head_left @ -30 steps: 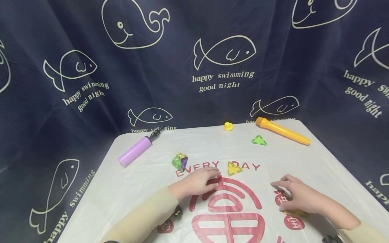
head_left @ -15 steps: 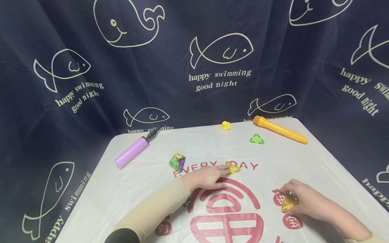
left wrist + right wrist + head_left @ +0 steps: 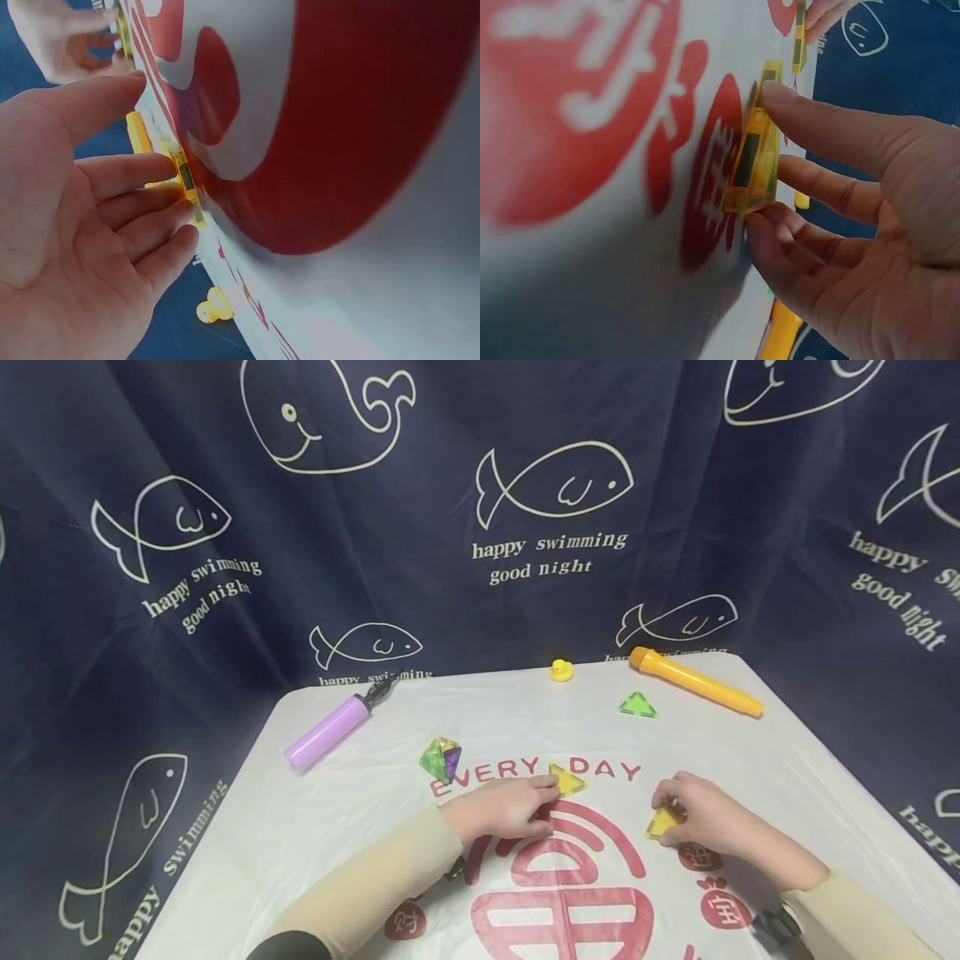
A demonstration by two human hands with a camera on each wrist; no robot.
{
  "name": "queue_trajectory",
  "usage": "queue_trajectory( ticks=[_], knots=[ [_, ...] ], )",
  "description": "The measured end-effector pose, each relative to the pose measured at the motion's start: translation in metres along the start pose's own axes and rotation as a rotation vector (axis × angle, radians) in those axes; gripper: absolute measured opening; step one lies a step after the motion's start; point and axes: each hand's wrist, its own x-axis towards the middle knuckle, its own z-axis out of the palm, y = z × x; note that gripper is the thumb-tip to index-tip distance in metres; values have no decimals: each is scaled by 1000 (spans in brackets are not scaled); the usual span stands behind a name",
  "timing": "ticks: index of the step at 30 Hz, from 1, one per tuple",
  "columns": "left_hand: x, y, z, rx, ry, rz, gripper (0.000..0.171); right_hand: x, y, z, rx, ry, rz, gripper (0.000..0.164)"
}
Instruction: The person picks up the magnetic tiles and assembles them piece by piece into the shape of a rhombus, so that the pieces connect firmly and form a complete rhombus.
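Observation:
My left hand [image 3: 504,810] rests its nearly straight fingertips on a yellow triangular magnetic tile [image 3: 573,782], which lies flat by the red "EVERY DAY" lettering. In the left wrist view those fingers [image 3: 127,176] meet the edge of that tile [image 3: 185,177], with the thumb held apart from it. Over to the right, my right hand [image 3: 703,814] pinches a second yellow triangular magnetic tile [image 3: 660,826] between thumb and fingers. The right wrist view shows this tile [image 3: 751,159] tilted close over the tablecloth, dark magnet strips along its edge.
Left of centre stands a green, purple and yellow tile pyramid [image 3: 441,760]. A green triangular tile [image 3: 638,705], a yellow rubber duck [image 3: 561,671] and an orange stick [image 3: 701,685] lie toward the back. A purple hand pump [image 3: 330,732] is at back left, before a dark blue curtain [image 3: 450,593].
My left hand has reached the flat yellow tile and shifted it slightly left. My right hand has picked up the other yellow tile and carried it left and away from me.

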Motion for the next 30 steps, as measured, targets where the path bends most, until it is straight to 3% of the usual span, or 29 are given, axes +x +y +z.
queue_trajectory(
  ticks=[8, 17, 24, 30],
  knots=[
    [-5, 7, 1, 18, 3, -9, 66, 39, -14, 6, 48, 14, -43, 46],
    [-9, 13, 2, 114, 39, 70, 71, 80, -18, 9, 54, 1, -31, 61],
    [-9, 7, 4, 77, 21, 12, 70, 100, -16, 13, 60, 5, 3, 59],
    [-10, 5, 1, 33, 12, 7, 68, 110, -17, 17, 115, 48, 38, 59]
  ],
)
